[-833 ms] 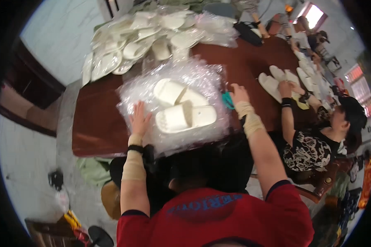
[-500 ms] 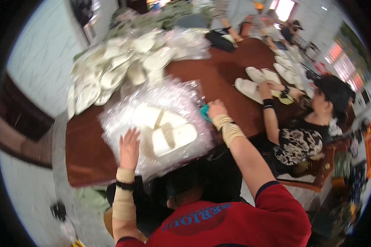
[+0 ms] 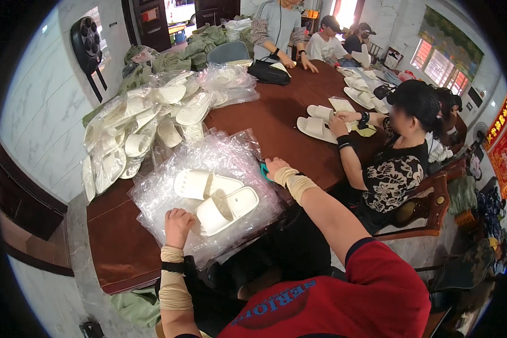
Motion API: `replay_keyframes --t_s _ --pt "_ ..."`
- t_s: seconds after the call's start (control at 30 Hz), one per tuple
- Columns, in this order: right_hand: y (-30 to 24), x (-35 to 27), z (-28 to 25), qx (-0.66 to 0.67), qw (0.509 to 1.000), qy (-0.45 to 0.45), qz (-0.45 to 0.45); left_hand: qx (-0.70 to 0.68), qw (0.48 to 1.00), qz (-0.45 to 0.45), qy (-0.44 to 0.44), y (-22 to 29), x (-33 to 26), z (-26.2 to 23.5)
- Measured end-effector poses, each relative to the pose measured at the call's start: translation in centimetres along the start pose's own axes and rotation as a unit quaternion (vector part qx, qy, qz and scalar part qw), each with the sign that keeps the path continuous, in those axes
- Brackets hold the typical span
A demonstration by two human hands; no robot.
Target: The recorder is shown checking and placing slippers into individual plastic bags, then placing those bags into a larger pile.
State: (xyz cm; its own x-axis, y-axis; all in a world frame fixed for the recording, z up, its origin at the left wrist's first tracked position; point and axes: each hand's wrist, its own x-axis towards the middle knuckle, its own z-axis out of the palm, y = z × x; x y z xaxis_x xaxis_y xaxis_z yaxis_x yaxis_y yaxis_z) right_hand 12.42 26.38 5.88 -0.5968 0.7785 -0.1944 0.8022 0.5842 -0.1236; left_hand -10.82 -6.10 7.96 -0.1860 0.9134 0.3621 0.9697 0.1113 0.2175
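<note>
"What lay furthest left?"

"The brown table (image 3: 110,248) began there. On its far left part sat a heap of white slippers (image 3: 146,121) in clear wrapping, piled every which way."

"And the left hand (image 3: 178,225)?"

"Nearer the person, over the edge of the plastic, just beside the strapped end of the closer slipper. Its fingers were bent. I couldn't tell whether they pinched the plastic or merely rested on it."

"Where exactly was the pair of slippers (image 3: 217,200)?"

"Between the two hands, right on top of a spread of clear plastic bags (image 3: 158,174). Both lay soles down, side by side, straps uppermost and unwrapped."

"Then the right hand (image 3: 276,168)?"

"At the right edge of that plastic, fingers curled, touching a small teal object (image 3: 265,172). Whether it gripped the object, I couldn't say; the fingers hid too much."

"Anything past it?"

"Well apart, farther along the table, more white slippers (image 3: 318,127) lay under the hands of a co-worker (image 3: 397,169) in a black cap and patterned top, who was seated on a wooden chair (image 3: 419,208)."
</note>
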Motion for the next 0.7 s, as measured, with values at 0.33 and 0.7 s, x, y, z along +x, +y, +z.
replay_keyframes --t_s 0.33,0.7 --pt "4.8 -1.9 -0.8 0.053 0.992 -0.086 -0.071 -0.103 0.993 -0.045 -0.030 0.1 0.5 -0.8" --pt "25.8 -8.8 0.7 0.778 0.419 0.316 0.347 -0.077 0.995 -0.058 -0.001 0.2 -0.5 -0.8"
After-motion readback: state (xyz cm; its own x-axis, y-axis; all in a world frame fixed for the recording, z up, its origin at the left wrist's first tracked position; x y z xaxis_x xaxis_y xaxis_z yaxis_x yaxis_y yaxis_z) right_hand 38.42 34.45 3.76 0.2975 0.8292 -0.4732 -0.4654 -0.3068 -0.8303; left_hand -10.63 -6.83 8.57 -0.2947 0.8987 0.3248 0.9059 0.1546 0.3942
